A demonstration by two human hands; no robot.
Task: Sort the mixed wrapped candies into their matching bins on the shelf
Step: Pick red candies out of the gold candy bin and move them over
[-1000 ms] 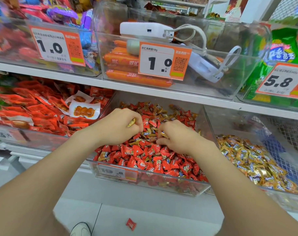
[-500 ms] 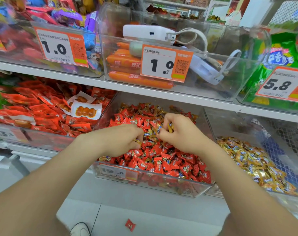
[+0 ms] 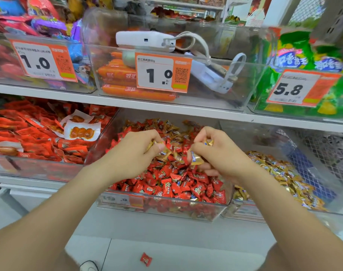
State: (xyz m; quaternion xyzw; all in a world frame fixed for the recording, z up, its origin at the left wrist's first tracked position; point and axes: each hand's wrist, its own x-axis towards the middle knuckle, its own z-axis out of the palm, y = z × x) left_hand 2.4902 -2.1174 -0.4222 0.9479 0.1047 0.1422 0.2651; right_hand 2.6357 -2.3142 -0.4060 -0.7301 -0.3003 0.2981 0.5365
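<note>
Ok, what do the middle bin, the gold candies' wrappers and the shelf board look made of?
Middle bin: clear rigid plastic, glossy; candies show through its walls.
Gold candies: wrappers probably metallised film; shiny, crinkled.
Shelf board: smooth white, painted metal or laminate; cannot tell which.

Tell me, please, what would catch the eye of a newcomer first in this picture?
The left hand and the right hand, each pinching gold candies, reach into the middle bin heaped with red candies. Bright orange price tags stand out on the upper shelf, and one red candy lies alone on the floor below.
</note>
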